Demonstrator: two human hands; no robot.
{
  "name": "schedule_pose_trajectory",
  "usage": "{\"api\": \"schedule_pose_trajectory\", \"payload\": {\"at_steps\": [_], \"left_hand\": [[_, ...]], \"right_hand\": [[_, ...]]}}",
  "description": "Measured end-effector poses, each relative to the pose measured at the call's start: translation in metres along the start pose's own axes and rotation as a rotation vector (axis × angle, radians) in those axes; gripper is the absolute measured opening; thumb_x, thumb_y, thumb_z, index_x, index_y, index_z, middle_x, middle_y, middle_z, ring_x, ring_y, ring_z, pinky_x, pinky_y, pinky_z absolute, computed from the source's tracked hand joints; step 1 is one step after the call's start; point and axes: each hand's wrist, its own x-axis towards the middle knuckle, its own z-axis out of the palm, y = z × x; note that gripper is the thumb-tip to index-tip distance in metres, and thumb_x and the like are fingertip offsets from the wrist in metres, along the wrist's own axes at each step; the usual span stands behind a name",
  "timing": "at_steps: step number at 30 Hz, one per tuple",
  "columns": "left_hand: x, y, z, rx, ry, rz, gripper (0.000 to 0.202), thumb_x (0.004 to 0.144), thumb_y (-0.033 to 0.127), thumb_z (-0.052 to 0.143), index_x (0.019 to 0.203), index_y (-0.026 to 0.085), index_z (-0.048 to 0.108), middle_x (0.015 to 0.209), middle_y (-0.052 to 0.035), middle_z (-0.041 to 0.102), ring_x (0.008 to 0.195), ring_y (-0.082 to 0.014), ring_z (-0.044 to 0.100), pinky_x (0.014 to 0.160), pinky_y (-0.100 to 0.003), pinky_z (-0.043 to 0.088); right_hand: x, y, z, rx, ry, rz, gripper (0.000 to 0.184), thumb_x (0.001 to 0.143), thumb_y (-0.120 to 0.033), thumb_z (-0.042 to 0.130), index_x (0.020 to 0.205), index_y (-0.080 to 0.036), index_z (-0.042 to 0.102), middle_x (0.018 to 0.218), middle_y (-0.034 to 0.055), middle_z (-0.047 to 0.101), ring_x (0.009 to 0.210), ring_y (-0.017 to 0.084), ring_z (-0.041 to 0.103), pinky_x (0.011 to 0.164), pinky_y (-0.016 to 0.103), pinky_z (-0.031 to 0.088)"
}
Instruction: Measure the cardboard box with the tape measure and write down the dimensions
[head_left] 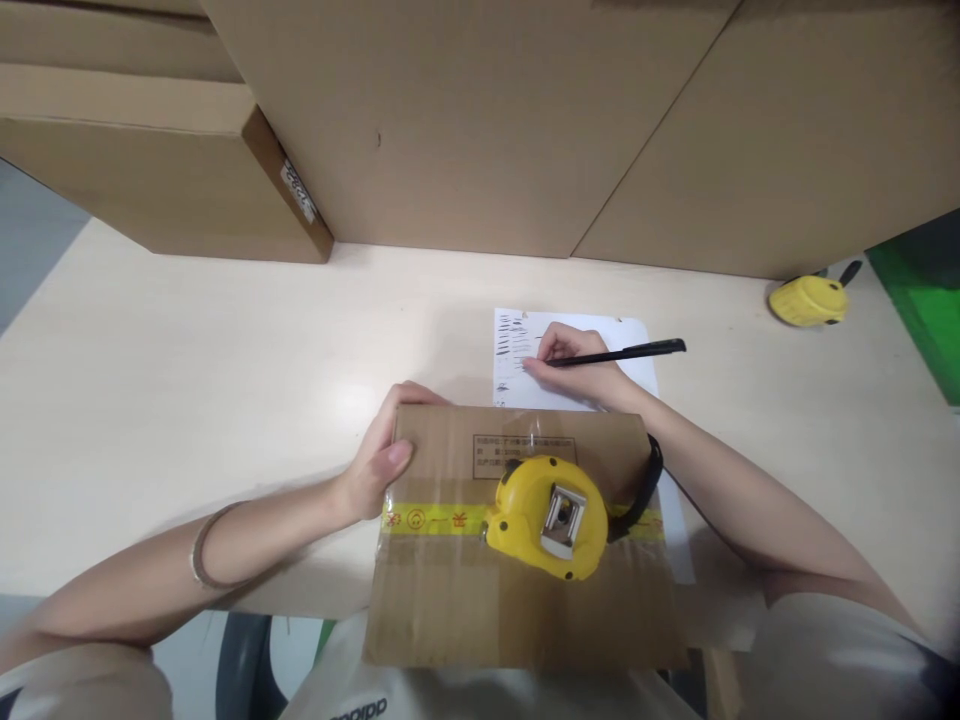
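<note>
The right hand pinches a pen in its grip, writing on paper at twelve o'clock of the box, whose nine o'clock edge the left hand clasps.

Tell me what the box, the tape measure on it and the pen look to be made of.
The box: matte brown cardboard, by its creased flaps; glossy packing tape across it. The tape measure: shiny yellow plastic, apparently, with a silver clip that looks metal. The pen in the right hand: dark, smooth, likely plastic.
</note>
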Motion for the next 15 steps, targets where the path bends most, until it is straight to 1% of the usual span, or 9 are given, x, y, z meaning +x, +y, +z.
{"api": "schedule_pose_trajectory", "payload": {"at_steps": [2, 5, 7, 15], "left_hand": [[0.0003, 0.0001, 0.0002, 0.003, 0.005, -0.002, 0.046, 0.097, 0.06, 0.067, 0.127, 0.025, 0.068, 0.123, -0.0084, 0.069, 0.108, -0.0277, 0.07, 0.085, -0.04, 0.064], [0.0016, 0.0003, 0.0006, 0.012, -0.002, 0.015, 0.046, 0.097, 0.061, 0.067, 0.126, 0.025, 0.068, 0.12, -0.0082, 0.07, 0.106, -0.0275, 0.07, 0.085, -0.04, 0.064], [0.0023, 0.0003, 0.0006, 0.014, -0.002, 0.023, 0.047, 0.097, 0.061, 0.067, 0.126, 0.024, 0.068, 0.119, -0.0082, 0.07, 0.106, -0.0274, 0.07, 0.084, -0.041, 0.064], [0.0016, 0.0008, 0.001, -0.004, -0.013, 0.004, 0.046, 0.098, 0.06, 0.068, 0.127, 0.025, 0.067, 0.122, -0.0077, 0.069, 0.101, -0.0255, 0.07, 0.081, -0.041, 0.064]], "right_hand": [[0.0006, -0.0008, -0.0007, 0.003, -0.014, 0.003, 0.051, 0.061, -0.048, 0.1, 0.065, -0.02, 0.057, 0.055, -0.0018, 0.06, 0.05, 0.008, 0.05, 0.047, 0.021, 0.035], [0.0001, -0.0012, -0.0017, 0.02, -0.065, 0.026, 0.052, 0.067, -0.053, 0.096, 0.064, -0.021, 0.056, 0.05, -0.001, 0.058, 0.046, 0.009, 0.048, 0.045, 0.023, 0.036], [-0.0004, -0.0003, -0.0017, 0.029, -0.079, 0.034, 0.051, 0.069, -0.054, 0.095, 0.065, -0.021, 0.056, 0.05, -0.0007, 0.058, 0.046, 0.009, 0.048, 0.045, 0.024, 0.035], [0.0012, 0.0035, 0.0004, 0.003, -0.06, 0.038, 0.044, 0.07, -0.047, 0.093, 0.065, -0.019, 0.061, 0.057, 0.0004, 0.061, 0.051, 0.009, 0.05, 0.048, 0.023, 0.034]]}}
